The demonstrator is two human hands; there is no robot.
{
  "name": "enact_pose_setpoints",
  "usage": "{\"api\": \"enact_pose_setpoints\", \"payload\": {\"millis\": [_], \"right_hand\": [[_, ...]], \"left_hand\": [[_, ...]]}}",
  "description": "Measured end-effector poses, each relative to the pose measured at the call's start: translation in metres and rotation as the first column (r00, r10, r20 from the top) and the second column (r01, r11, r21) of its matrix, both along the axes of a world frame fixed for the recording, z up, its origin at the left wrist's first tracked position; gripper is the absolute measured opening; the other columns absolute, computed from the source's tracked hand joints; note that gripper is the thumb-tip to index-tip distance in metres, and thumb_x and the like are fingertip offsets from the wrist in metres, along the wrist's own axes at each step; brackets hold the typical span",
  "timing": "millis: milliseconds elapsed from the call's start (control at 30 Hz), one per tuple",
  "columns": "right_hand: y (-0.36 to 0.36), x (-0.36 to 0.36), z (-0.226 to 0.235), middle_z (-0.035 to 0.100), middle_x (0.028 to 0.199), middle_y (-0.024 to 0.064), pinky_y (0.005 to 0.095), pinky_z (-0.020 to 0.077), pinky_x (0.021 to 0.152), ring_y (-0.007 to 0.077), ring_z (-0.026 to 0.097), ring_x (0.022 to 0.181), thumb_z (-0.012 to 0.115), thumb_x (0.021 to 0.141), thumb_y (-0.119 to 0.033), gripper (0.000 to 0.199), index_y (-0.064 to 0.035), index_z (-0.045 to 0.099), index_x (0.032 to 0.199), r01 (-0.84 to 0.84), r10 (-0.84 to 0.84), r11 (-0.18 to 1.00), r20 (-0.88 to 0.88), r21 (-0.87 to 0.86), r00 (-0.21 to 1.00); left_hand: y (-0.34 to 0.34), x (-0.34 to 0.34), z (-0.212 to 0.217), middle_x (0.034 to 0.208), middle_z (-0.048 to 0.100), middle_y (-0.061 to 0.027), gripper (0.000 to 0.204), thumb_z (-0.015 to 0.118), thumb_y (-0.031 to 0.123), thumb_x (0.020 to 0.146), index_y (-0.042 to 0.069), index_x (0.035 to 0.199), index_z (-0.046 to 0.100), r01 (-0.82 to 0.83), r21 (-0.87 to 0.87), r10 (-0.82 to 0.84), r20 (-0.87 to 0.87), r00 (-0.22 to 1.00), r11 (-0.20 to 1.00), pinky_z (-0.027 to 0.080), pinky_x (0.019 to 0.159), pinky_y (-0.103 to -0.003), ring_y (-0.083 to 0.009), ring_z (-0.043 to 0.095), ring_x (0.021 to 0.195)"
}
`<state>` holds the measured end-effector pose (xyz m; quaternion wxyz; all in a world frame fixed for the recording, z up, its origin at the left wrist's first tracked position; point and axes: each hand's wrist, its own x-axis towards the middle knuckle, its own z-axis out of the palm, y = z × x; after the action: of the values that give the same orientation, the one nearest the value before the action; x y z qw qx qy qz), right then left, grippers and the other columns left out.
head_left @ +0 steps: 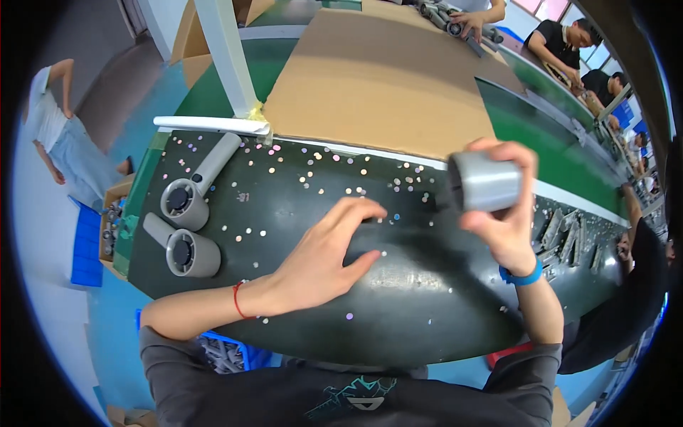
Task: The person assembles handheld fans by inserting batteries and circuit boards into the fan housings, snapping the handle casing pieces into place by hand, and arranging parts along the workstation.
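One smooth grey cylindrical housing (492,182), apparently plastic though motion-blurred, is raised above the dark glossy tabletop (427,313) in the right hand's (518,229) wrapped grip, while the left hand's (319,255) grip is empty, thumb and fingers parted, and two handled round grey housings (205,255) lie farther left.

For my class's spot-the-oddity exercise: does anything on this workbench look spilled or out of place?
Yes: small round discs lie scattered across the dark tabletop, many near its far edge, in no order, as if spilled. The gray cylinder in the right hand is partly blurred, so damage can't be judged.
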<state>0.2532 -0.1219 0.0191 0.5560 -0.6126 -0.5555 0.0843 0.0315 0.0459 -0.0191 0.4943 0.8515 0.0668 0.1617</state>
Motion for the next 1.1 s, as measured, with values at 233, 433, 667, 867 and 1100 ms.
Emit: {"api": "enact_pose_setpoints", "payload": {"millis": [233, 433, 667, 867, 1100], "right_hand": [[-0.014, -0.022, -0.017, 0.053, 0.131, 0.0199, 0.0496, 0.0544, 0.099, 0.0365, 0.063, 0.114, 0.083, 0.083, -0.051, 0.08, -0.0183, 0.035, 0.137, 0.089, -0.082, 0.993, -0.088, 0.074, 0.993], [-0.009, -0.048, -0.001, 0.055, 0.125, 0.0205, 0.0442, 0.0587, 0.08, 0.0353, 0.069, 0.096, 0.079, 0.08, -0.065, 0.091, -0.0266, 0.031, 0.146, -0.135, 0.122, 0.991, -0.609, 0.024, 0.784], [0.014, -0.048, -0.02, 0.038, 0.157, 0.0276, 0.0542, 0.0436, 0.114, 0.0449, 0.05, 0.136, 0.058, 0.092, -0.071, 0.091, -0.0244, 0.022, 0.162, -0.387, 0.208, 0.918, -0.936, 0.086, 0.285], [0.007, -0.072, -0.029, 0.054, 0.145, 0.0247, 0.0507, 0.0439, 0.113, 0.0372, 0.053, 0.136, 0.07, 0.093, -0.054, 0.089, -0.0085, 0.028, 0.157, -0.538, 0.124, 0.835, -0.912, -0.116, 0.39], [0.095, 0.017, -0.008, 0.067, 0.089, 0.0035, 0.0268, 0.0563, 0.064, 0.013, 0.068, 0.071, 0.06, 0.103, -0.031, 0.035, -0.0038, 0.056, 0.125, -0.266, -0.231, 0.795, -0.676, -0.546, 0.7]], "left_hand": [[0.007, -0.001, -0.008, 0.13, 0.055, -0.0138, 0.04, 0.069, 0.004, 0.089, 0.005, 0.127, 0.055, -0.083, -0.064, 0.088, 0.067, 0.994, 0.994, 0.053, 0.088, -0.042, -0.0352, 0.06, 0.116], [-0.001, -0.004, -0.006, 0.132, 0.055, -0.0193, 0.059, 0.071, 0.021, 0.096, -0.002, 0.143, 0.043, 0.288, -0.288, -0.246, 0.172, 0.954, 0.913, 0.048, 0.102, -0.044, -0.0328, 0.058, 0.124], [-0.022, -0.014, -0.007, 0.122, 0.067, -0.0135, 0.043, 0.056, 0.026, 0.108, -0.004, 0.137, 0.045, 0.363, -0.872, -0.576, 0.12, 0.809, 0.327, 0.053, 0.095, -0.033, -0.016, 0.065, 0.109], [-0.022, -0.012, 0.001, 0.101, 0.073, -0.0121, 0.028, 0.059, 0.022, 0.106, -0.003, 0.118, 0.055, 0.216, -0.736, -0.361, -0.042, 0.932, 0.642, 0.059, 0.079, -0.032, -0.0173, 0.072, 0.089], [-0.019, -0.022, -0.001, 0.082, 0.07, -0.0109, 0.02, 0.062, 0.02, 0.103, 0.002, 0.095, 0.061, 0.279, -0.102, -0.289, -0.112, 0.951, 0.955, 0.052, 0.056, -0.038, -0.0281, 0.068, 0.064]]}}
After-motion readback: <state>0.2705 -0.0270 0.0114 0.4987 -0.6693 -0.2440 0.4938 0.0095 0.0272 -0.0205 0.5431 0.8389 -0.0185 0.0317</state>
